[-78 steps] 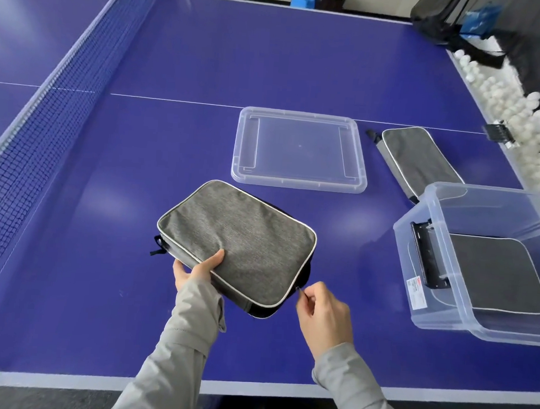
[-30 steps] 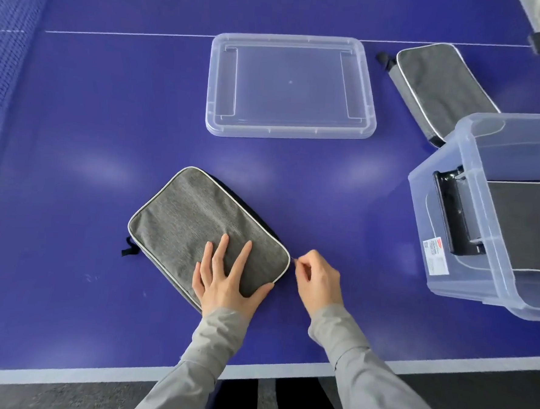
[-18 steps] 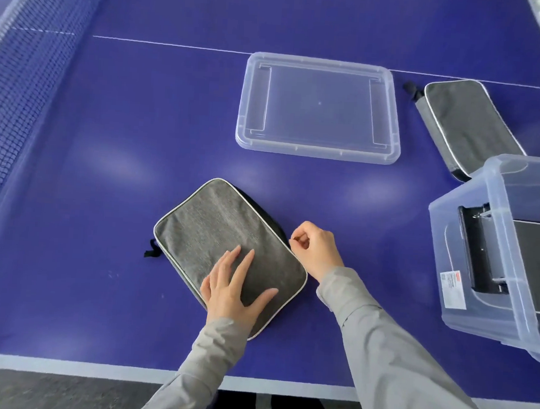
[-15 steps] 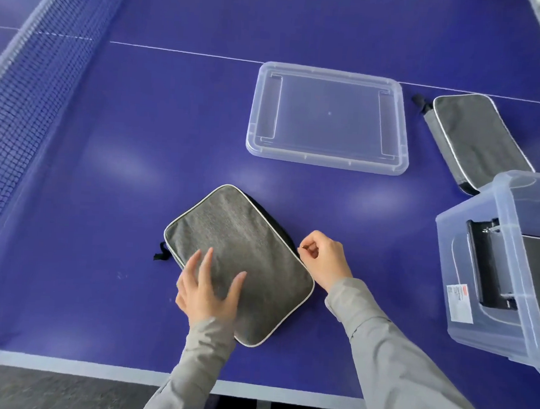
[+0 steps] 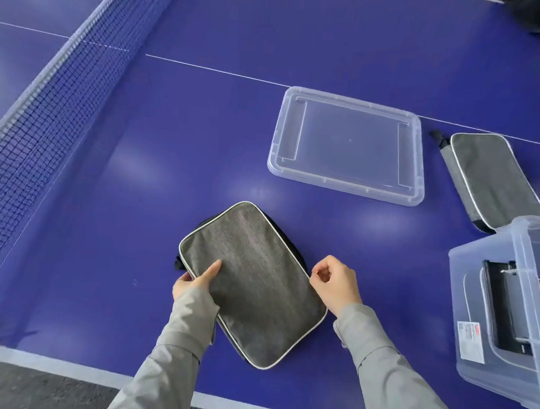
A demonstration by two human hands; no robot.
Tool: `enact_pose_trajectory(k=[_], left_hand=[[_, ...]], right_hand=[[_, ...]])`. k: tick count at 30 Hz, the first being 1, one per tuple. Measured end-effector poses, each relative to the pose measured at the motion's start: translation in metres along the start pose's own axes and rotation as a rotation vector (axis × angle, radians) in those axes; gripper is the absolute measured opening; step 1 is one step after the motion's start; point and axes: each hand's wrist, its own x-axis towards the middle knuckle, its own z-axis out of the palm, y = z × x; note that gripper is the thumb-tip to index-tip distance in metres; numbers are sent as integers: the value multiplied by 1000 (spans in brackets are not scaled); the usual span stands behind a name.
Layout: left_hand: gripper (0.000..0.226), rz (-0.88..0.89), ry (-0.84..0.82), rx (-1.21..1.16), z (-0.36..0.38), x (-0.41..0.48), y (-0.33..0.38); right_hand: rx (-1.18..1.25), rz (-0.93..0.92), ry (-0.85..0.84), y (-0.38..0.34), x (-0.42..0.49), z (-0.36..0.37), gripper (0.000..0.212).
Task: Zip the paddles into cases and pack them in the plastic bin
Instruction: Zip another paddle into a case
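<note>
Diagonally on the table (image 5: 138,164), far-left to near-right, lies the grey case (image 5: 251,282): your left hand (image 5: 194,282) clamps its left edge, thumb on top, while your right hand (image 5: 333,284) pinches its right edge, nearer the bin (image 5: 519,238)

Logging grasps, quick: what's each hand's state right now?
Left hand: grips the grey case at its left edge, thumb on top.
Right hand: pinches the zipper pull at the case's right edge.

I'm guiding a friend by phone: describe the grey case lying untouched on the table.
On the blue table, find the clear lid lying flat; the case sits just right of it, behind the plastic bin. Grey with pale piping like the held case, but it lies alone, farther from the person.
</note>
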Motion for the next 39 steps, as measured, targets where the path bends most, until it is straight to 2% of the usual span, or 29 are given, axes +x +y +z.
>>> enact_pose_trajectory(k=[3,9,17,20,26,32,36,39], left_hand=[[41,68,-73,7,-4,-5,-1],[41,196,-166,-79,-5,-12,-4],[23,281,-237,-194,-11,-21,11],[19,352,-267,-161,-12,-31,23],[37,595,-441,0,-18,-64,47],[57,742,-469,62,-23,-83,67],[50,820,-530,55,-26,-91,76],[52,865,-560,53,-28,-91,80]], right_hand=[[8,11,3,-1,-1,-2,17],[67,42,17,-3,-8,-8,23],[138,12,-20,-6,-26,-34,28],[189,29,-15,-9,-29,-41,27],[325,-19,2,-42,-23,-54,31],[475,-79,119,-71,-21,-87,23],[561,-133,130,-88,-27,-105,7],[577,-176,158,-100,-36,-117,10]])
